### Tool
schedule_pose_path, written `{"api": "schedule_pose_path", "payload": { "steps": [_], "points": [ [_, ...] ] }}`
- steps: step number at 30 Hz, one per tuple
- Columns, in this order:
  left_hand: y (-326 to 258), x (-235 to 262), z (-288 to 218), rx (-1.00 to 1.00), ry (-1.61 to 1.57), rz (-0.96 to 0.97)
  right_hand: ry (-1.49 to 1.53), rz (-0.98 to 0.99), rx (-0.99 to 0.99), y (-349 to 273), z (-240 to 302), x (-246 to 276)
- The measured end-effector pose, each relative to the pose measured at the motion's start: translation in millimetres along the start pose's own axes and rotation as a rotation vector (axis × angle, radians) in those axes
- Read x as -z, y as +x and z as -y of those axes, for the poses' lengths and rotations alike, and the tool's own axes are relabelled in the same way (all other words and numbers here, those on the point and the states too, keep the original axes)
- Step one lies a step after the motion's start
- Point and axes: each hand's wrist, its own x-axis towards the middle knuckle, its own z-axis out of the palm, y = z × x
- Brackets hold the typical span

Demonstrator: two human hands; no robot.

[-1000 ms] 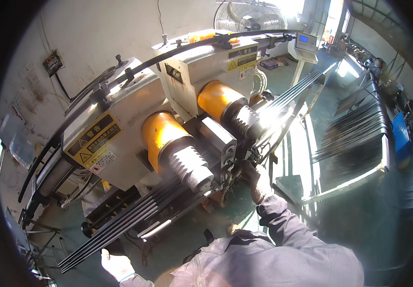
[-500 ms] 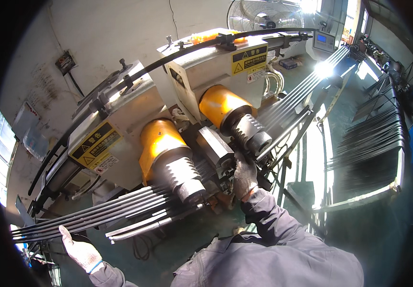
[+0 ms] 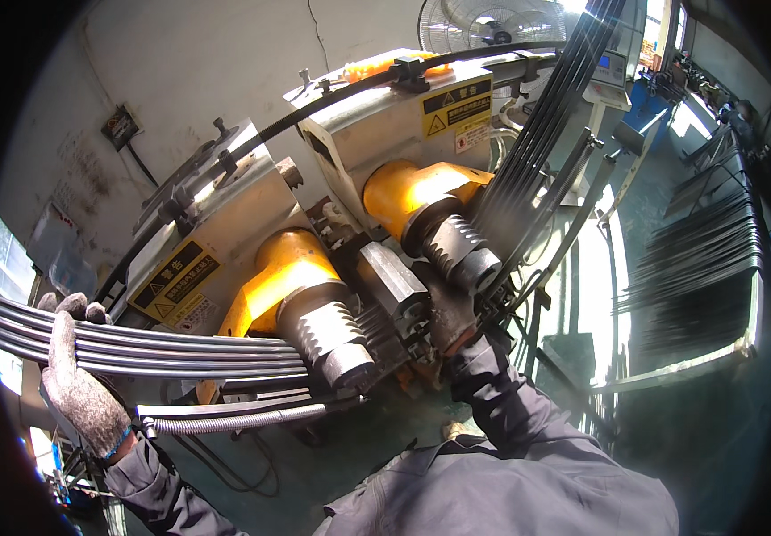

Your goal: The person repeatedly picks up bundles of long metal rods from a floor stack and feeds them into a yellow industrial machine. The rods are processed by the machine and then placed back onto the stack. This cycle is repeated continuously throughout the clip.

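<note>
Jacket [image 3: 510, 491] plain grey, slightly purple, loose, creased; long sleeves [image 3: 512, 384] same cloth, bunched near wrists; left hand [image 3: 89, 406] in speckled grey knit glove [image 3: 82, 393], dark grey fingers [image 3: 72, 305], blue cuff edge [image 3: 119, 442]; right hand [image 3: 446, 313] in shadowed, dark grey-brown glove [image 3: 450, 323].

Hard sunlight is pouring in from the upper right, flaring white beside the fan [image 3: 461, 27] and burning out a strip of floor [image 3: 587, 308]! The orange covers [image 3: 291, 268] blaze, the long bars [image 3: 180, 348] glint, and the right hand [image 3: 448, 313] sits in murky shadow; haze veils the lower right, the racked rods [image 3: 693, 286] blur into streaks, blue fringes the left window [image 3: 10, 268], edges bowing toward a black round rim
</note>
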Motion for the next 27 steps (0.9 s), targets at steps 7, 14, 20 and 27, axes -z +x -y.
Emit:
{"api": "schedule_pose_path", "payload": {
  "steps": [7, 14, 20, 27],
  "points": [
    [2, -71, -6, -0.226, 0.292, 0.276, -0.093, 0.013, 0.169, 2, 0, 11],
    [-12, -121, -13, -0.487, 0.736, 0.582, 0.037, -0.014, 0.120, 1, -10, 10],
    [-29, -138, -33, -0.268, 0.946, 0.505, 0.119, -0.050, 0.119, 3, -19, 6],
    [-24, -134, -24, -0.269, 0.722, 0.523, 0.044, -0.026, 0.092, 3, -10, 9]
  ]
}}
